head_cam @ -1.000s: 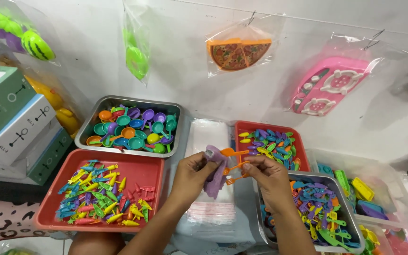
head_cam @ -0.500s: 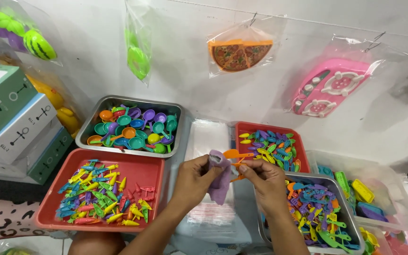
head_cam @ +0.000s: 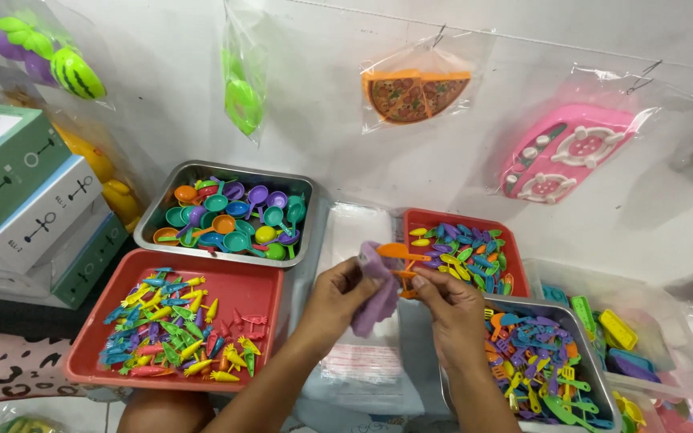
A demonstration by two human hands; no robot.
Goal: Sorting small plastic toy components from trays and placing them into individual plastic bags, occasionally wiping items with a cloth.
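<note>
A person's two bare hands meet at the centre of the frame above a stack of clear plastic bags (head_cam: 362,353). The left hand (head_cam: 338,298) is closed on a small lilac plastic toy piece (head_cam: 376,290), pinching it between thumb and fingers. The right hand (head_cam: 452,309) is closed too, its fingertips gripping a small orange plastic toy utensil (head_cam: 401,255) by the thin stem so that the flat end points toward the upper left. The two pieces touch, or nearly so; which cannot be told.

Both toys look light, stiff and smooth, likely to slip from a loose pinch. The orange stem appears thin enough to bend or snap, so a hold near its thicker end seems safer.

A red plastic tray of small carrot-shaped and fish-shaped toys (head_cam: 238,337) lies at lower left. A metal tray of coloured toy pans (head_cam: 172,180) sits above it. A second red tray of mixed pieces (head_cam: 419,218) stands right of centre. A metal tray of toy cutlery (head_cam: 583,353) fills the lower right.
</note>
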